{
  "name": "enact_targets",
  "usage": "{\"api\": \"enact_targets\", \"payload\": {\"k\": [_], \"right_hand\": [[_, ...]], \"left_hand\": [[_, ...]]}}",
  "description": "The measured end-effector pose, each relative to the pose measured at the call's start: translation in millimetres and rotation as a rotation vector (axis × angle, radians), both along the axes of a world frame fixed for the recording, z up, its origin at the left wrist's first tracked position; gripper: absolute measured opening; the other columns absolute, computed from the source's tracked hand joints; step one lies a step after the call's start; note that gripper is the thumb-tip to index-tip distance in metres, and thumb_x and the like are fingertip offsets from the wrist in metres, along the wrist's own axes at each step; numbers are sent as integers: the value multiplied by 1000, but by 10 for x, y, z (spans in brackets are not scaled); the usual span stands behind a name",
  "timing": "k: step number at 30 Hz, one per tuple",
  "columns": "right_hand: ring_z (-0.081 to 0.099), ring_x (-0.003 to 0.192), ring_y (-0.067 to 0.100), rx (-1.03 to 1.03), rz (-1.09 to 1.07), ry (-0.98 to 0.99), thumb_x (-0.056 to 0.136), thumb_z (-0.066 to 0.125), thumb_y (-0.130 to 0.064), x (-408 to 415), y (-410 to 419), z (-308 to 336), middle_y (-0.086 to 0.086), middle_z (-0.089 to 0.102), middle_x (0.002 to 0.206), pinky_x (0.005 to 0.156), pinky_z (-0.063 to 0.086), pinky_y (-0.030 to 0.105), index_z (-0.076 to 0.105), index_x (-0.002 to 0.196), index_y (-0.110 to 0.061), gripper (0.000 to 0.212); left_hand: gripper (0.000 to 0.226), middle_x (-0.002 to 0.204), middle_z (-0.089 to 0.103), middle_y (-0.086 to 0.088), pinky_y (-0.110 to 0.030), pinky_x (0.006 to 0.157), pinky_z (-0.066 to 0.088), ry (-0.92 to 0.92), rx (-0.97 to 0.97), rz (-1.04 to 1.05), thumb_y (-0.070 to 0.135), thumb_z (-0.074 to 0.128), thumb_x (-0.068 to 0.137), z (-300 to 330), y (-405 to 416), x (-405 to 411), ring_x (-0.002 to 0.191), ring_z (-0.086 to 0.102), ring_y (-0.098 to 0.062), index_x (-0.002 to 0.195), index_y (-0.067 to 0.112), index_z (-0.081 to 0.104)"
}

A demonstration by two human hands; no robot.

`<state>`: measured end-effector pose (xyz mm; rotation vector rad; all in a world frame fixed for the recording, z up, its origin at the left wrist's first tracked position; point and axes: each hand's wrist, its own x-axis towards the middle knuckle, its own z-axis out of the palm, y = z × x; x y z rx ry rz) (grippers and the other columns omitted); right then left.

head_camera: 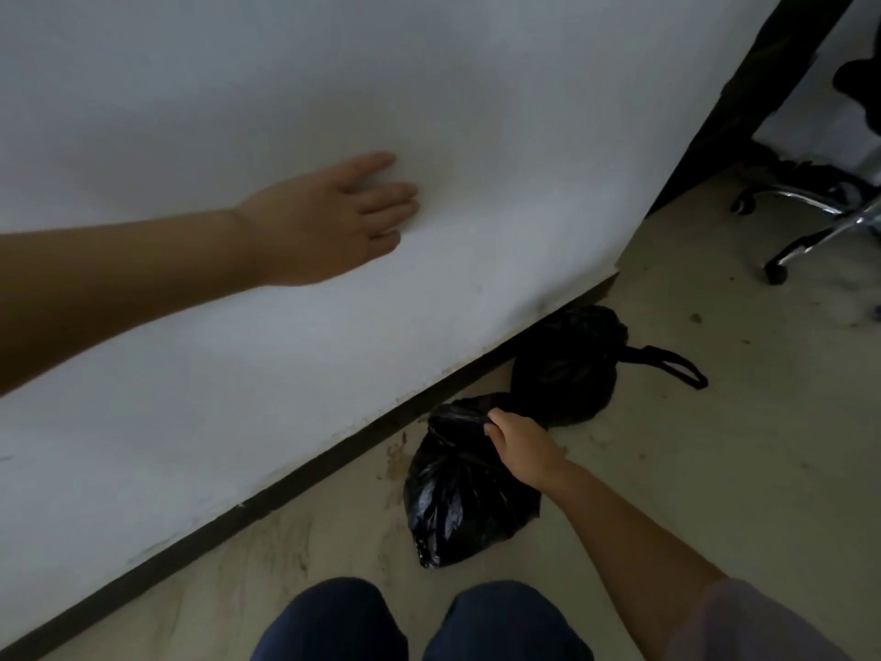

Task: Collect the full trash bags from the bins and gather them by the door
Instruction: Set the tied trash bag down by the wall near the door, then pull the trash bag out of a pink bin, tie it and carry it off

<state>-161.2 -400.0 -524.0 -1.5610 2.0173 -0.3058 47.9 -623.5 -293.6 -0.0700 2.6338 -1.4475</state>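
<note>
The near black trash bag (465, 498) lies on the floor (715, 469) at five o'clock, against the baseboard (286, 489) — its gathered top is pinched by the right hand (517, 446), fingers curled. A second bag (567, 369) is touching it at one o'clock. The left hand (329, 221) is pressed flat on the white wall (238, 88) at ten o'clock — fingers straight, nothing held.

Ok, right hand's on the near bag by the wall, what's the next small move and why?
Probably let go. The near bag already sits on the floor beside the second bag along the wall; the right hand pinches only its top, and the left hand is braced on the wall.
</note>
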Motion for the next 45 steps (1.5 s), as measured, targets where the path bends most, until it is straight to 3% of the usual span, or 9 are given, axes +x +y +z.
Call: {"api": "enact_targets", "payload": {"k": [3,6,9,12,15,20,26,37,45], "right_hand": [[50,119,30,255,-6,-45,97,43,-39,-41,60,525,12,50,130,98,45,42,35,139,-15,50],[32,137,35,432,25,-26,96,45,-43,-105,71,1327,12,30,150,109,34,44,11,151,-24,68],[34,137,33,543,87,19,97,42,-43,-194,26,2180,12,27,154,109,36,42,10,152,-23,66],[30,140,30,672,146,98,98,37,-45,-196,-40,2950,10,22,157,110,33,39,13,152,-20,64],[33,139,27,727,206,164,99,36,-42,-121,-70,3600,9,28,154,111,32,36,27,148,-13,57],[54,109,29,391,129,147,100,36,-34,164,42,4465,13,51,126,85,48,34,44,133,-8,43],[49,117,28,106,196,265,100,35,-35,616,313,4981,9,48,129,89,45,40,41,134,-13,40],[49,116,30,137,497,310,101,32,-35,1452,247,5370,11,44,134,94,45,42,36,137,-14,43],[43,125,29,195,903,318,101,29,-34,2258,131,5533,11,33,147,101,41,42,28,145,-16,48]], "left_hand": [[28,121,65,-19,-46,115,4,-6,142,2,6,51,80,80,118,-46,117,61,-32,97,5,73],[27,122,66,-12,-48,116,22,-2,273,90,13,50,84,282,332,-105,120,59,-26,96,14,75],[34,139,49,-14,-46,118,17,-118,459,401,17,43,95,649,635,-223,134,40,-29,126,12,56],[34,127,53,-9,-39,102,40,-156,760,649,17,36,97,1160,822,-333,117,51,-26,128,13,49],[38,132,53,-7,-39,97,46,-201,989,828,22,34,98,1619,964,-289,118,54,-25,134,15,45],[41,141,47,-5,-39,104,41,-13,1237,974,30,36,98,2381,1295,15,127,48,-25,138,20,42],[37,130,57,-4,-38,97,47,477,1241,1039,31,36,98,2898,1699,542,115,57,-24,132,20,47],[35,127,59,-4,-37,96,49,677,1220,1285,30,39,98,3112,2278,1805,111,59,-22,130,19,49],[35,126,59,-3,-34,91,46,938,1101,1687,29,37,97,3086,3116,2545,111,58,-22,129,22,49]]}}
